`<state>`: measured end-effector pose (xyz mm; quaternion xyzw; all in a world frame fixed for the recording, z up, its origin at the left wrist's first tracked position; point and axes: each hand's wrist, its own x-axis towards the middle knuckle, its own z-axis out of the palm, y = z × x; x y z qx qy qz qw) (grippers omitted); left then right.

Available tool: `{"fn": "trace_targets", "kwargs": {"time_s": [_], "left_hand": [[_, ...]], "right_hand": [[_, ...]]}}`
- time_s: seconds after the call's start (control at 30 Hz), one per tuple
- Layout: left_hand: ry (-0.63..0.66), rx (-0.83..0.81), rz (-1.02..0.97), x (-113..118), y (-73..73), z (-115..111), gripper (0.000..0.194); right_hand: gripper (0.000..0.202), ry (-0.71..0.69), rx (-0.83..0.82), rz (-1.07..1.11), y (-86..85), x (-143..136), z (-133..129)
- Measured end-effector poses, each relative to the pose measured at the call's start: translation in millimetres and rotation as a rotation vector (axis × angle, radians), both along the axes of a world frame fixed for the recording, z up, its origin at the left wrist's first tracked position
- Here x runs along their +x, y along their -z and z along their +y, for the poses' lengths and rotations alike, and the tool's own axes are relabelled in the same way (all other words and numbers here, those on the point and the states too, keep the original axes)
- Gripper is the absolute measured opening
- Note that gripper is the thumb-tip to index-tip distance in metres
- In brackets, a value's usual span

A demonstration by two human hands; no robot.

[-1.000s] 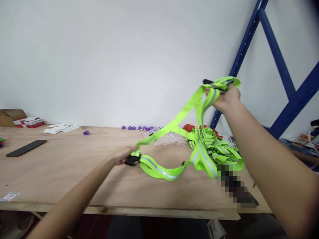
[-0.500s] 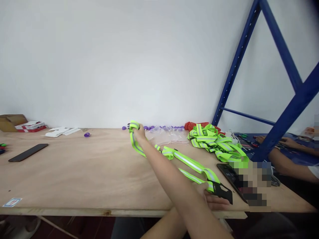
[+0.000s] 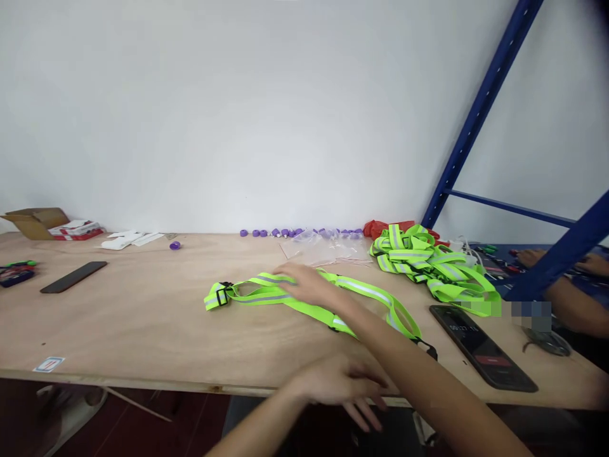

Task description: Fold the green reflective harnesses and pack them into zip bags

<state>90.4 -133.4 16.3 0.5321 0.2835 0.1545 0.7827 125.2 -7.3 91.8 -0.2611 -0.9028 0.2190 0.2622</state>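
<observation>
A neon-green reflective strap [image 3: 314, 311] with grey stripes lies stretched across the wooden table in a long loop. Its left end is folded through a black slider buckle [image 3: 223, 293]; a black buckle piece [image 3: 425, 348] shows at its right end. My right hand [image 3: 304, 284] rests over the middle of the strap, fingers extended and touching it from above, and my right forearm hides part of the loop. Nearer to me, my left hand [image 3: 337, 381] hovers at the table's front edge with loosely spread fingers and nothing in them.
A heap of similar straps [image 3: 428, 260] lies at the back right, near a phone [image 3: 483, 346] and the blue metal frame [image 3: 480, 108]. Clear plastic bags [image 3: 323, 247] and several purple items [image 3: 285, 233] line the wall. A dark flat bar [image 3: 73, 277] and cardboard box [image 3: 35, 223] are left. A co-worker's arm [image 3: 578, 308] is right.
My right hand has let go of the strap's left end, which now lies on the table, and moved right. My left hand has released the black buckle end and drawn back leftward.
</observation>
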Motion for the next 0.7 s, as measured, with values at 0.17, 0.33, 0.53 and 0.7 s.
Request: {"fn": "trace_targets", "kwargs": {"time_s": [0.17,0.33,0.53,0.7], "left_hand": [[-0.531,1.021,0.567,-74.4,-51.3,66.1,0.037],[-0.386,1.269,0.947,-83.5,-47.1,110.8,0.023],[-0.408,1.258,0.901,-88.4,-47.7,106.7,0.017],[-0.563,1.091,0.714,-115.1,-91.8,108.7,0.013]], "right_hand": [[0.03,0.348,-0.083,0.169,26.8,96.3,28.5],[0.026,0.463,-0.171,0.256,80.1,111.4,32.4],[0.032,0.558,-0.252,0.358,107.7,116.7,32.6],[0.025,0.579,-0.266,0.368,114.3,117.0,33.8]]}}
